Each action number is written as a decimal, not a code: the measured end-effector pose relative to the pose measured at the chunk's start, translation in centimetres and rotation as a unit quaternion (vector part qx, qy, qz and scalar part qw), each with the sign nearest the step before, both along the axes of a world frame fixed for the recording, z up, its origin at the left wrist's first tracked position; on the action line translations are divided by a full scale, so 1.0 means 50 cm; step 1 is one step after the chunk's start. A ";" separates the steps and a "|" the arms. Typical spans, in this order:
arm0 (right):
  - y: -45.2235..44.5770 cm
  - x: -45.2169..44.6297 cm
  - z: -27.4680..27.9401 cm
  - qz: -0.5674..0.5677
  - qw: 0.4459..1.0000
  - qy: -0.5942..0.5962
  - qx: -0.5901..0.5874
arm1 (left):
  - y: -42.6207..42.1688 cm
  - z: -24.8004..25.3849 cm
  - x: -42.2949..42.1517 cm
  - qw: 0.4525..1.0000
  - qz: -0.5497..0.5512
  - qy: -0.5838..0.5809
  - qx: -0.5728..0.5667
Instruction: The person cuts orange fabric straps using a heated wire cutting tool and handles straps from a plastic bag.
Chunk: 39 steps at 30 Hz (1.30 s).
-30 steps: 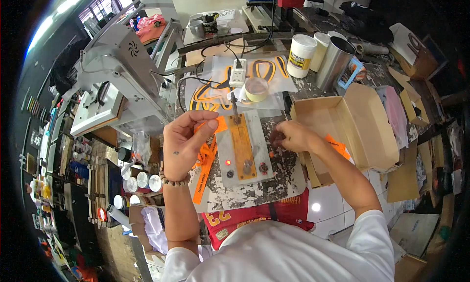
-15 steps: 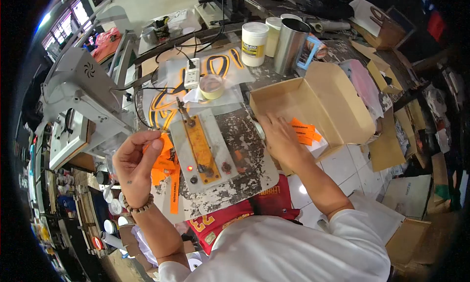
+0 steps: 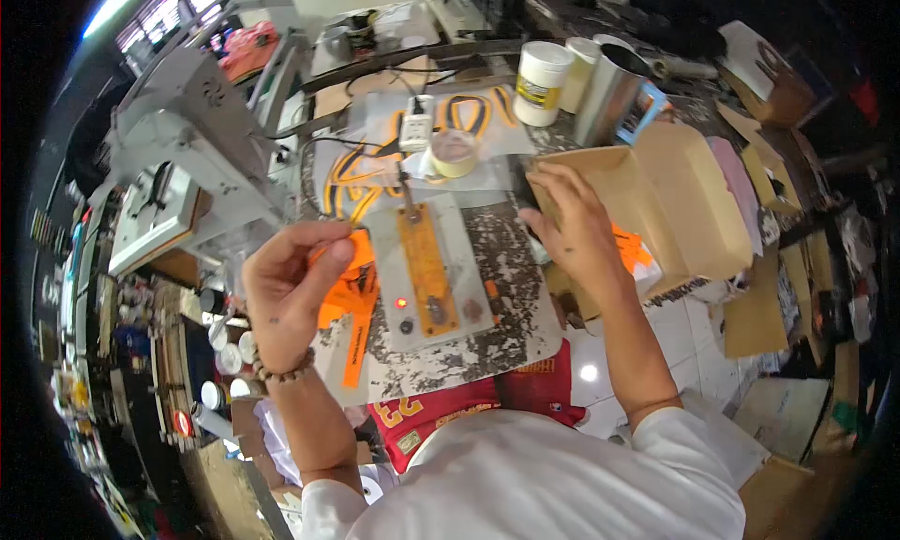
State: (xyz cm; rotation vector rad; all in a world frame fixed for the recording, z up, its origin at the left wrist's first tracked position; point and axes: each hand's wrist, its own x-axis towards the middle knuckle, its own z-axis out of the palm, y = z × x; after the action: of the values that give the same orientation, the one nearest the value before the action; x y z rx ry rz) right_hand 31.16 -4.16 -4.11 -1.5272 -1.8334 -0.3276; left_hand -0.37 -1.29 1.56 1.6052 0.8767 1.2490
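In the head view my left hand (image 3: 292, 292) is closed in a pinch, with orange showing between thumb and fingers. Just beyond it hang several printed orange label strips (image 3: 359, 329) at the left side of the worktop. My right hand (image 3: 574, 223) is raised above the near-left edge of an open cardboard box (image 3: 694, 198), its fingers apart and nothing visible in them. More orange labels (image 3: 630, 247) lie inside the box. Between my hands sits a flat grey device (image 3: 457, 249) with a yellow-orange plate (image 3: 424, 263) and a lit red light.
A roll of tape (image 3: 453, 156) and a white power strip (image 3: 416, 127) lie behind the device. White tubs (image 3: 542, 82) and a metal mug (image 3: 607, 95) stand at the back right. A grey press machine (image 3: 192, 118) is on the left.
My right hand has risen out of the box's left side and opened its fingers. My left hand keeps its pinch beside the orange strips. The whole view has shifted rightward.
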 end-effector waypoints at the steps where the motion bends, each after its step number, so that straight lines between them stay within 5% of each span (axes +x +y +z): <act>1: -0.001 -0.028 0.036 0.080 0.985 0.147 -0.048 | -0.002 0.007 0.007 1.000 0.013 0.004 0.002; 2: 0.001 -0.053 0.064 0.156 0.940 0.288 -0.098 | -0.004 0.015 0.018 1.000 -0.008 0.001 -0.003; 5: 0.020 -0.120 0.116 0.343 0.862 0.370 -0.040 | -0.008 0.042 0.045 0.999 -0.052 0.005 0.002; 9: 0.028 -0.164 0.176 0.395 0.824 0.398 -0.080 | -0.011 0.065 0.076 0.993 -0.107 -0.024 0.034; 11: 0.026 -0.155 0.187 0.411 0.760 0.446 -0.234 | -0.006 0.064 0.073 0.992 -0.115 -0.030 0.028; 22: 0.038 -0.093 0.166 0.392 0.739 0.466 -0.286 | 0.021 0.038 0.045 0.993 -0.107 0.006 -0.047; 30: 0.060 -0.081 0.152 0.384 0.793 0.390 -0.270 | 0.028 0.033 0.049 0.994 -0.106 -0.014 -0.029; 39: 0.062 -0.095 0.149 0.399 0.755 0.408 -0.323 | 0.035 0.024 0.064 0.994 -0.102 0.008 -0.031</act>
State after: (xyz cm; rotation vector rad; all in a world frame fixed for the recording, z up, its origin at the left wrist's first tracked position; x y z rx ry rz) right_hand 26.43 -1.04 3.35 -0.8307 -1.6737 1.2993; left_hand 2.84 0.44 2.78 1.6136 0.7345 1.0574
